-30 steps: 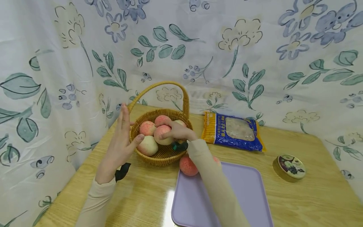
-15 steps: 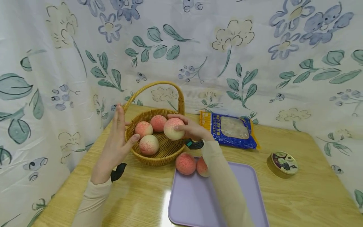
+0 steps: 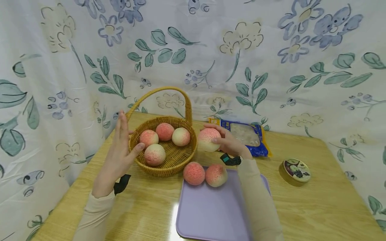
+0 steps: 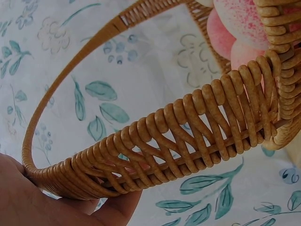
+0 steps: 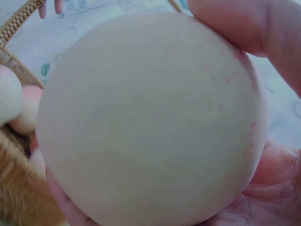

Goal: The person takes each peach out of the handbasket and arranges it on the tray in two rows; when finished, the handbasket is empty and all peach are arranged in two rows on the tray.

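Observation:
My right hand (image 3: 227,142) holds a pink-and-cream peach (image 3: 208,140) just right of the wicker basket (image 3: 164,170), off the table. Filling most of the right wrist view is the cream side of this peach (image 5: 150,122), with fingers around its edge. My left hand (image 3: 116,157) is at the basket's left side, thumb toward the rim and one fingertip showing past the handle. In the left wrist view, that hand (image 4: 42,200) is around the foot of the handle (image 4: 51,94). Several peaches (image 3: 155,154) lie in the basket.
Two peaches, a red one (image 3: 194,173) and a paler one (image 3: 216,175), sit at the back edge of a purple tray (image 3: 208,214). Behind the right hand lies a blue-and-yellow pasta bag (image 3: 245,134). A round tin (image 3: 295,171) stands to the right.
The right hand has lifted the peach out of the basket and carried it right, past the rim. The left hand keeps its place at the basket. The head view has turned slightly right.

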Motion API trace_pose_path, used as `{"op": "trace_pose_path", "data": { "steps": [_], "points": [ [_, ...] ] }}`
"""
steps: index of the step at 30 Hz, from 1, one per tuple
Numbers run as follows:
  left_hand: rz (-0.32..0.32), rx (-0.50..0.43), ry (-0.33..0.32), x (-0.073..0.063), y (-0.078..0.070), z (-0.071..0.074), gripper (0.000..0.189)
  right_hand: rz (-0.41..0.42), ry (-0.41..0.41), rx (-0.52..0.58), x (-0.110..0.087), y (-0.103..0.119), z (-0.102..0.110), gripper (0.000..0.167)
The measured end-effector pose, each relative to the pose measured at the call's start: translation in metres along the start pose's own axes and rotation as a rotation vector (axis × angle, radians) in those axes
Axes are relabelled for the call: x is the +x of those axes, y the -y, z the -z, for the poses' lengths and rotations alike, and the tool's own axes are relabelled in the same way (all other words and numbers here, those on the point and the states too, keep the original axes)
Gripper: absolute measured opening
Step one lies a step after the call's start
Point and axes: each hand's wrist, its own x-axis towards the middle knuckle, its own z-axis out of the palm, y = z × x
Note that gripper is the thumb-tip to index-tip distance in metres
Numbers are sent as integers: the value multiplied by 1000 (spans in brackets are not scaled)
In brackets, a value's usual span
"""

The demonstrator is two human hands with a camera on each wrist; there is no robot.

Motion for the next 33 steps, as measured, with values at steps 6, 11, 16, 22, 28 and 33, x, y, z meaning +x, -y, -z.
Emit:
{"op": "trace_pose_path", "data": {
  "steps": [6,11,16,22,28,33],
  "points": [
    [-6,-5,-8,0,0,0,88,-24,-98,-32,-36,-4,18,48],
    [-12,-3,-14,0,-1,-2,87,-22,-105,-51,-63,-17,31,49],
    [-19,-1,-18,1,-1,-2,87,-33,-82,-60,-88,-30,40,49],
    [-22,1,-17,2,0,-1,87,-35,-29,-90,-110,-46,48,53],
    [-13,13,-17,3,0,-1,87,-17,1,-129,-116,-55,50,60],
    [-11,18,-22,1,-1,-2,87,6,-30,-155,-120,-55,47,62]
  ]
}}
